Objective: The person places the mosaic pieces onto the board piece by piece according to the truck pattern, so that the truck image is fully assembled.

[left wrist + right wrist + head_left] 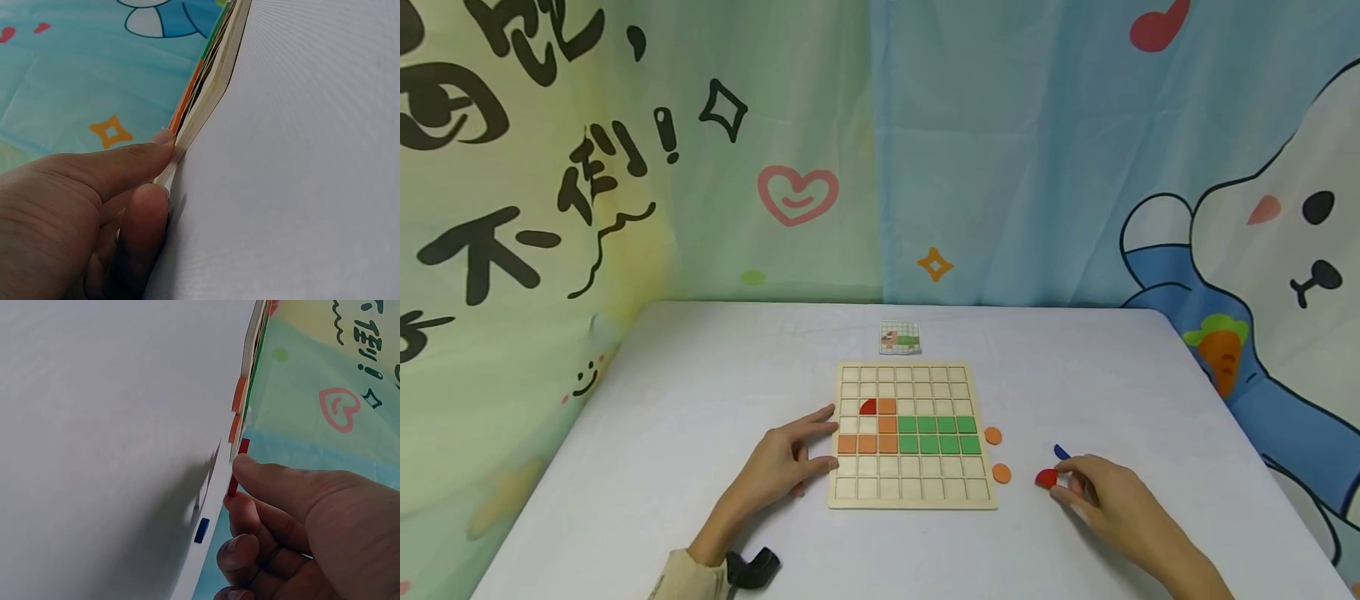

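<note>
A wooden grid board (912, 492) lies on the table, with green squares, orange squares and a red quarter-circle tile (868, 407) in its cells. At the board's left edge, my left hand (782, 458) rests with fingertips and thumb against the rim; the left wrist view has the thumb (140, 159) on that edge. Off to the right of the board, my right hand (1108, 496) pinches a red tile (1047, 478) with a rounded edge between thumb and finger. Seen edge-on in the right wrist view, this red tile (244, 447) is partly covered by the thumb.
Two orange round tiles (993, 436) lie beside the board's right edge. A small blue curved tile (1061, 452) is just beyond the right hand. Behind the board lies a small picture card (899, 337). A black object (754, 568) sits by the left wrist.
</note>
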Tool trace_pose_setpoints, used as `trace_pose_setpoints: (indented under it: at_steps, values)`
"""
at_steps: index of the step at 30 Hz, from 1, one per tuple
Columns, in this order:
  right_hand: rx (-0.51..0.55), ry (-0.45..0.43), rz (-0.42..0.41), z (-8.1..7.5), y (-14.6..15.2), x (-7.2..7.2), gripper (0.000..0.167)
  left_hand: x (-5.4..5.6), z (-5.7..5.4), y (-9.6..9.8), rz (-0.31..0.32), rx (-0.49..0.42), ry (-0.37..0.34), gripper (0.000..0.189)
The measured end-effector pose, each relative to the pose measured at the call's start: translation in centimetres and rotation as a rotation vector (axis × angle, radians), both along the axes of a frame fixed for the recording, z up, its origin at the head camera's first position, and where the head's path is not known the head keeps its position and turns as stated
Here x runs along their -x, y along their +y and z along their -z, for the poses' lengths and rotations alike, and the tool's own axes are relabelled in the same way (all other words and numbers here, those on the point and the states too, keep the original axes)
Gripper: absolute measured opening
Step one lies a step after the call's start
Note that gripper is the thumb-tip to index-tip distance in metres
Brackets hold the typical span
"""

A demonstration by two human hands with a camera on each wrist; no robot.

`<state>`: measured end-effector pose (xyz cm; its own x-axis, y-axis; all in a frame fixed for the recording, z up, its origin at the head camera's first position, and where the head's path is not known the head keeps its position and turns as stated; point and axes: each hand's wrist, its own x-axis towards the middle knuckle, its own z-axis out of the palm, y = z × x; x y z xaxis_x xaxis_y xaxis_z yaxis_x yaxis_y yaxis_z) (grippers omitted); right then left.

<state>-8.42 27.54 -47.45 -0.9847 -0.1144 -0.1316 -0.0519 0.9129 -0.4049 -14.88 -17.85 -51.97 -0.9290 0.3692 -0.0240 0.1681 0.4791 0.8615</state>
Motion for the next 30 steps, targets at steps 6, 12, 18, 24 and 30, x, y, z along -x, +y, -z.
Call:
trace_pose_setpoints:
  at_steps: [6,12,18,24,30]
  values:
    - [0.026,0.005,-0.021,0.0,-0.9,0.3,0.029,0.0,0.0,0.0,0.003,-0.010,-0.008,0.060]
    - [0.050,0.040,-0.054,-0.1,-1.9,0.6,0.027,0.0,0.0,0.0,0.004,-0.013,-0.016,0.061]
    - [0.066,0.104,-0.090,-0.1,-2.8,0.9,0.025,0.0,-0.1,0.0,0.003,-0.007,-0.023,0.060]
    - [0.089,0.155,-0.117,0.0,-3.6,1.1,0.025,0.0,-0.4,0.0,0.005,0.001,-0.016,0.060]
    - [0.112,0.189,-0.165,0.1,-4.5,1.4,0.023,-0.1,-0.4,0.0,0.004,-0.001,-0.016,0.060]
